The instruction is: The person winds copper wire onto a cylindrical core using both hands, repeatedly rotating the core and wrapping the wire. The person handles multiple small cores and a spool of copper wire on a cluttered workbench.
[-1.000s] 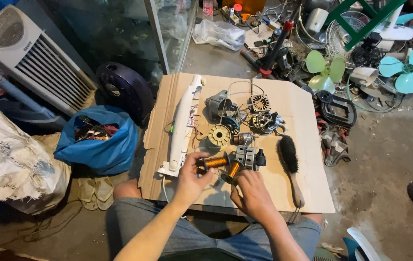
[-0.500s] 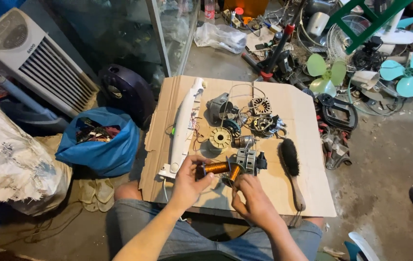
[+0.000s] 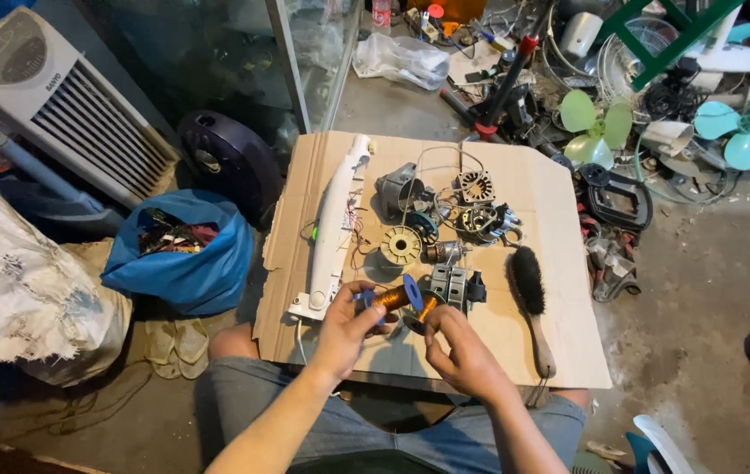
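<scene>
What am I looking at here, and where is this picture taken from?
The view comes from a camera worn on a person's head, looking down at their own two bare hands; there is no machine. They sit at a sheet of cardboard used as a work surface. The left hand holds a spool of copper wire with blue end discs, and the right hand pinches at its near end. On the cardboard lie a long white plastic housing, a yellowish gear wheel, dismantled motor parts and a black brush. A blue bag sits to the left, fan blades beyond.
</scene>
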